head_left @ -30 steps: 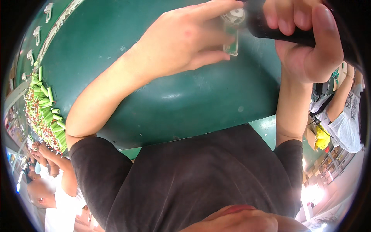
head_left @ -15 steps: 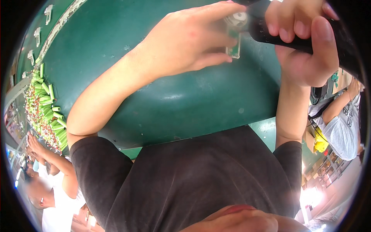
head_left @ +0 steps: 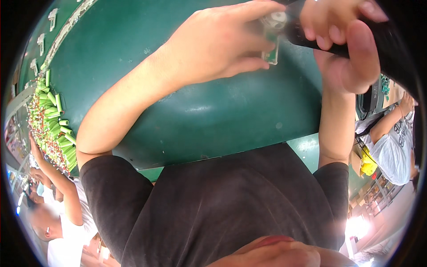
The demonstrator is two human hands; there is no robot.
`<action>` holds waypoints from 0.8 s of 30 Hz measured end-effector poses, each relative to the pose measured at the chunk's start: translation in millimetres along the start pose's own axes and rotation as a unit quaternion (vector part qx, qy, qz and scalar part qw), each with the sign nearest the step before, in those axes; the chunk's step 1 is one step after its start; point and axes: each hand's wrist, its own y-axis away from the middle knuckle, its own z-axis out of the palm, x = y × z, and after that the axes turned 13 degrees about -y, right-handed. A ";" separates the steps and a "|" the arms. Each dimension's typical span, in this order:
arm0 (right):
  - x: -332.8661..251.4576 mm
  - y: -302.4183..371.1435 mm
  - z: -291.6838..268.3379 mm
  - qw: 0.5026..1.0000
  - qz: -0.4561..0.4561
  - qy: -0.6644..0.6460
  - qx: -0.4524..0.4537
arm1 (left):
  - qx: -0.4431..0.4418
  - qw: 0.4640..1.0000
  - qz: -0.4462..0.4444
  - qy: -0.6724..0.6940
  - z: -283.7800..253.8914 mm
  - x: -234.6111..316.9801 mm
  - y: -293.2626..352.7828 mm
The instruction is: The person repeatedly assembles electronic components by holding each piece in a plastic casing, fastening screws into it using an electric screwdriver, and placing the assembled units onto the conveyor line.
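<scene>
My left hand (head_left: 213, 44) is closed on a small clear plastic case (head_left: 272, 57), its fingers along the left side. A green board and a pale round part show through the case. My right hand (head_left: 349, 55) wraps round a thick black handheld tool (head_left: 393, 58) that looks like an electric screwdriver, thumb on the near side. The tool's front end is right beside the case; its tip is hidden or blurred, so I cannot tell whether they touch. Both hands are raised over the dark green table (head_left: 200, 115), near the upper edge of the view.
A heap of light green cylinders (head_left: 55, 127) with red and white wires lies at the table's left. Several clear parts (head_left: 41, 44) stand in a row beyond it. One co-worker (head_left: 66, 222) sits at the left, another (head_left: 393, 147) at the right near a yellow bag (head_left: 368, 162).
My right hand and the black tool have shifted slightly left and up. The case in my left hand has moved barely to the right. At the left, the co-worker's arm has risen.
</scene>
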 end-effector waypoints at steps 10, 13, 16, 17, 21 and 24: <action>-6.1 12.3 18.4 0.973 -0.024 -0.045 0.224 | 0.026 0.991 -0.083 -0.105 -12.3 -14.5 -1.6; -12.6 15.7 11.8 0.964 -0.049 -0.094 0.245 | 0.150 0.950 -0.093 -0.258 -56.9 -63.9 -20.5; -15.7 10.7 7.1 0.952 -0.077 -0.164 0.248 | 0.070 0.909 -0.326 -0.252 -105.2 -111.2 -11.1; -30.4 13.5 3.2 0.955 -0.076 -0.145 0.246 | 0.037 0.915 -0.333 -0.223 -110.9 -135.0 -18.8; -54.8 22.3 -18.5 0.953 -0.083 -0.108 0.271 | -0.004 0.927 -0.274 -0.257 -121.8 -201.8 -20.6; -62.2 38.2 -49.1 0.975 -0.072 -0.002 0.208 | -0.024 0.942 -0.277 -0.190 -111.9 -208.2 -49.2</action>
